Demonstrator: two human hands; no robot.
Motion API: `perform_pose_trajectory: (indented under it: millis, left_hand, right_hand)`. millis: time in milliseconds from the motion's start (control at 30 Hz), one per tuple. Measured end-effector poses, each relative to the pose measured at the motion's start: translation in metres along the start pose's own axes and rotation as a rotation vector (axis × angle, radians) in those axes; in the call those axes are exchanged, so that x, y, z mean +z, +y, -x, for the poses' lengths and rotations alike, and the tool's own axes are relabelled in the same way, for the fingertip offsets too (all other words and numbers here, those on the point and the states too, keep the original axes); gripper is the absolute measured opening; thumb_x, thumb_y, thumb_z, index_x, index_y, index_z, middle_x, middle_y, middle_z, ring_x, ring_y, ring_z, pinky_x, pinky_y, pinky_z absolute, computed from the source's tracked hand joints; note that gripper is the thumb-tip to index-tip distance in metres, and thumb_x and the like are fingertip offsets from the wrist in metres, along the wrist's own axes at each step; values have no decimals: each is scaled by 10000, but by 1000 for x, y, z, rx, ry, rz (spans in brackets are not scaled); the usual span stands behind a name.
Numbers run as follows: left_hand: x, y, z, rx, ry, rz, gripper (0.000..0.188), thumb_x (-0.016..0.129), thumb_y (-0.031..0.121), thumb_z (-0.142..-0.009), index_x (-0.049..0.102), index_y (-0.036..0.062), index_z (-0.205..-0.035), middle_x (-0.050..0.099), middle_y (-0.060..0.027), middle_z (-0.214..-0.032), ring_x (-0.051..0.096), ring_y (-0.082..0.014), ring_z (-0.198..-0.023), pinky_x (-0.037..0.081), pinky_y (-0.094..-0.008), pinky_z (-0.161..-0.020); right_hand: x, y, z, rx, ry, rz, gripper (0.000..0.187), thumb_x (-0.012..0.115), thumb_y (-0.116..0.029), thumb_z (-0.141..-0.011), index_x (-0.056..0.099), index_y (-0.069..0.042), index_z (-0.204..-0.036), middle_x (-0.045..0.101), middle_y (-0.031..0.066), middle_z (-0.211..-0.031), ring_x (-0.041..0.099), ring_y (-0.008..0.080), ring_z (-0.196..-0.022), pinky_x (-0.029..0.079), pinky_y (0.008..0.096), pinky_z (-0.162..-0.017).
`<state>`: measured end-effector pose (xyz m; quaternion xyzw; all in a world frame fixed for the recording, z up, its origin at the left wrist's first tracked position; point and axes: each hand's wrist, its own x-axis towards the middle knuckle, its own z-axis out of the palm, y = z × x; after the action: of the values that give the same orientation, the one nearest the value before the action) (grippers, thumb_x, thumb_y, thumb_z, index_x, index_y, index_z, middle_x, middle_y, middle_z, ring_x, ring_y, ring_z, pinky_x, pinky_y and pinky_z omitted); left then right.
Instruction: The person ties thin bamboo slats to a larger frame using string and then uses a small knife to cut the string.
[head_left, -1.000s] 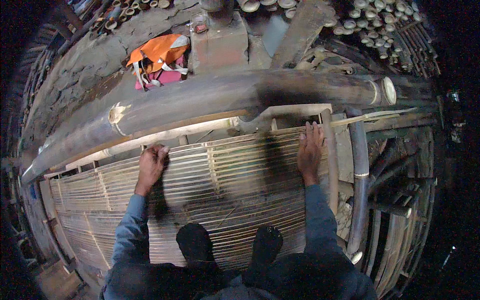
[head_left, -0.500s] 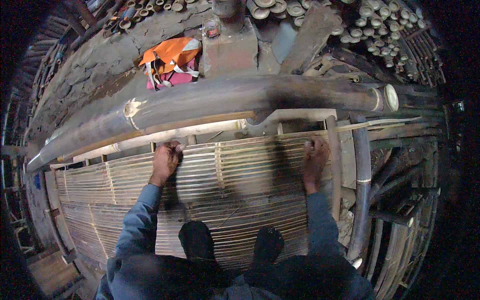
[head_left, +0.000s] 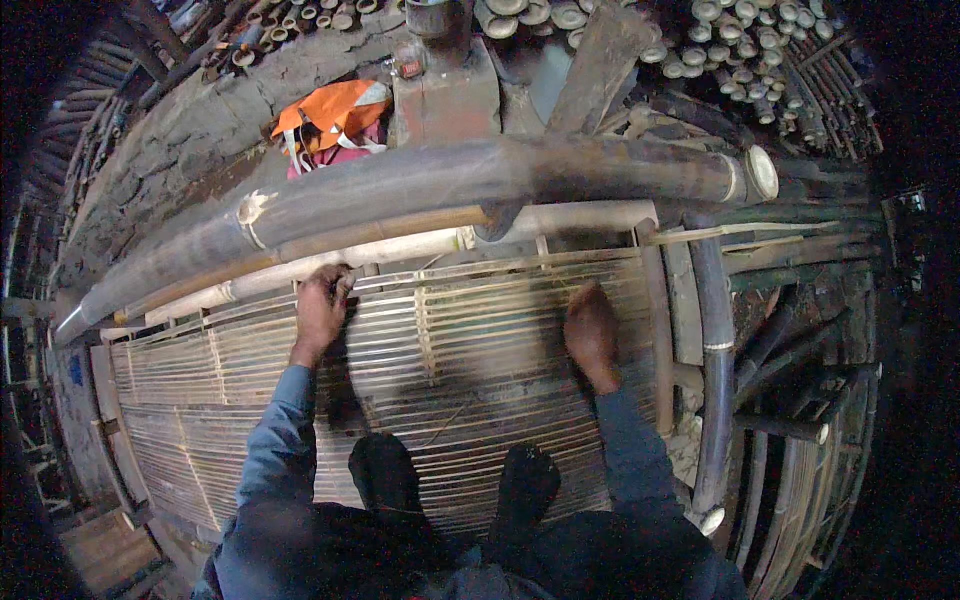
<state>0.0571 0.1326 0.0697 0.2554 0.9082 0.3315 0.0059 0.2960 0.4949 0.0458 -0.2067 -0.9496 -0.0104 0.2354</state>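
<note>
A slatted bamboo panel is spread across the centre and down toward six o'clock, where two dark-covered feet are seen over its strips. At nine o'clock, the left hand is placed at the panel's far edge, fingers curled; whether a strip is gripped cannot be told. Between three and four o'clock, the right hand is blurred over the slats, its finger state unclear. Beyond, across twelve o'clock, a thick bamboo pole is laid.
</note>
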Motion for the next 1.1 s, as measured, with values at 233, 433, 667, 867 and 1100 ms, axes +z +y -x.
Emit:
perform_pose_trajectory:
  millis: [233,433,667,867,1100]
  left_hand:
    - [54,124,23,-46,-172,575,127,584,-12,-916,646,37,-1016,673,-104,-981,656,-232,-930,523,-357,-850]
    - [168,227,30,-944,-605,1526,221,523,11,-963,612,11,-1165,651,-120,-1022,642,-215,-807,552,-335,-713]
    - [177,198,21,-887,-618,1693,229,450,87,-964,655,40,-1053,561,-26,-761,466,-125,-568,398,-272,-473]
    - [126,160,11,-425,-632,1064,235,453,13,-928,687,3,-940,646,-62,-821,546,-120,-613,461,-270,-570]
    - [62,216,52,-139,-654,808,164,486,-16,-929,648,-25,-899,579,-42,-662,547,-110,-616,451,-281,-588]
  right_hand:
    - [-72,27,4,885,-676,-1255,182,615,-215,-953,651,-71,-1058,560,-22,-731,502,55,-633,341,211,-423]
    - [-57,-24,48,764,-351,-1292,146,553,-85,-883,679,-25,-927,573,-45,-753,440,34,-613,350,228,-534]
    - [-102,-37,59,682,-554,-1273,189,598,-190,-971,705,-42,-1022,577,-51,-760,410,25,-598,341,210,-536]
    - [-152,33,58,564,-582,-827,226,590,-148,-973,688,-33,-1141,681,67,-990,613,168,-898,487,318,-792]
    - [-112,-8,-21,-69,-433,-915,339,642,-82,-898,649,-42,-1235,652,151,-1240,519,298,-1293,399,413,-1095]
